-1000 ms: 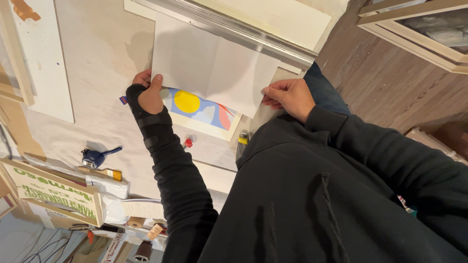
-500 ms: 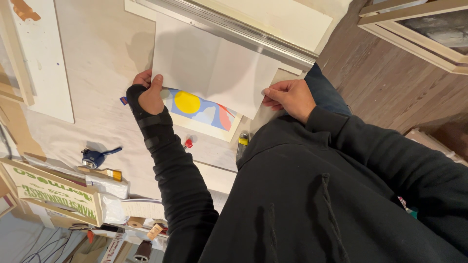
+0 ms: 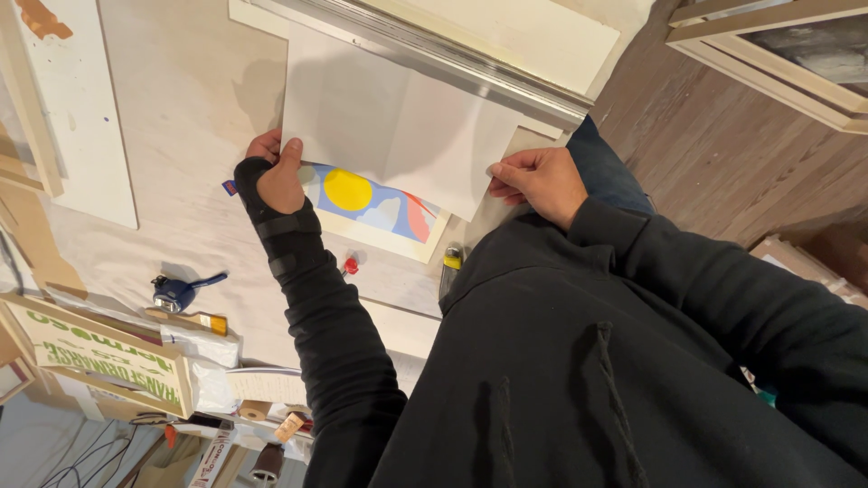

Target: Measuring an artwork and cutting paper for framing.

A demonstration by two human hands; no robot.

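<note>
A white sheet of paper [image 3: 398, 122] lies over a colourful print [image 3: 375, 203] with a yellow disc and blue and red shapes on a pale worktable [image 3: 181, 108]. My left hand [image 3: 276, 172], in a black wrist brace, pinches the sheet's near-left corner. My right hand [image 3: 541, 181] pinches its near-right corner. The sheet's far edge sits against a long metal frame moulding [image 3: 434, 56]. Most of the print is hidden under the sheet.
A white board [image 3: 77, 126] lies at the left. A blue tool [image 3: 176, 291], a small red object [image 3: 349, 266], a yellow-tipped tool [image 3: 450, 262] and a printed cardboard box [image 3: 99, 357] sit near the table's edge. Wooden frames [image 3: 778, 45] rest on the plank floor at right.
</note>
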